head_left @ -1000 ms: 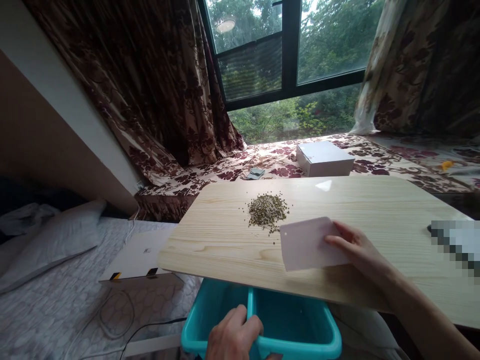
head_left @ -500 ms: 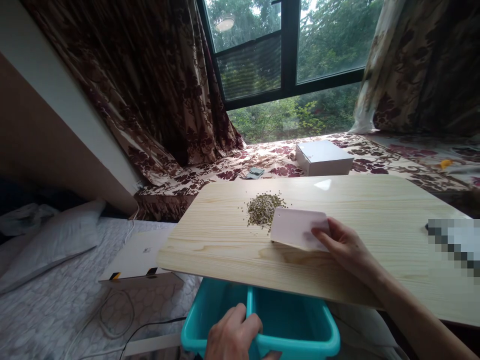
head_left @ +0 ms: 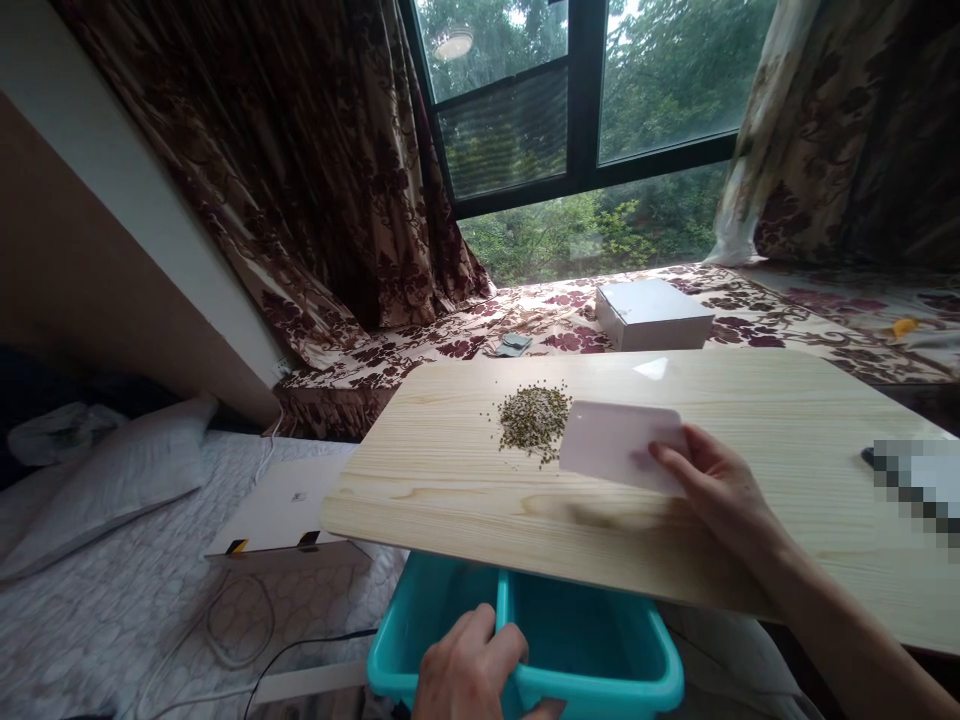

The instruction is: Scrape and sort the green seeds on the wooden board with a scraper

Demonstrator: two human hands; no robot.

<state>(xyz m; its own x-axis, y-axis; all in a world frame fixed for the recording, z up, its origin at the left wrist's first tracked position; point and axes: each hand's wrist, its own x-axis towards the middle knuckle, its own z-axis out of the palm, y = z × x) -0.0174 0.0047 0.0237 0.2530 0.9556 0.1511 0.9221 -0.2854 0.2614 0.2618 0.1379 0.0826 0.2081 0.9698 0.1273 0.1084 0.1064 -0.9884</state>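
Note:
My right hand (head_left: pixel 724 490) grips a pale plastic dough scraper (head_left: pixel 622 447) by its right end, thumb on the near face. The scraper is just right of a pile of small green beans mixed with white grains (head_left: pixel 534 418) on the wood-grain tabletop (head_left: pixel 465 505). A shadow below the scraper shows on the wood. My left hand (head_left: pixel 471 665) is closed over the near rim of a turquoise two-compartment bin (head_left: pixel 600 690), at its divider. The bin sits under the table's near edge, and the parts of its compartments in view hold nothing I can see.
A white box (head_left: pixel 655 313) stands on the floral window ledge beyond the table, with a small folded cloth (head_left: pixel 514 345) to its left. Left of the table, a flat carton (head_left: pixel 289 510) and cables (head_left: pixel 240 620) lie on the bed. A blurred-out device (head_left: pixel 919 480) rests at the table's right.
My right hand has drawn the scraper to the right, off the pile's edge, and its face has tilted. My left hand stays on the bin rim. The view has shifted slightly.

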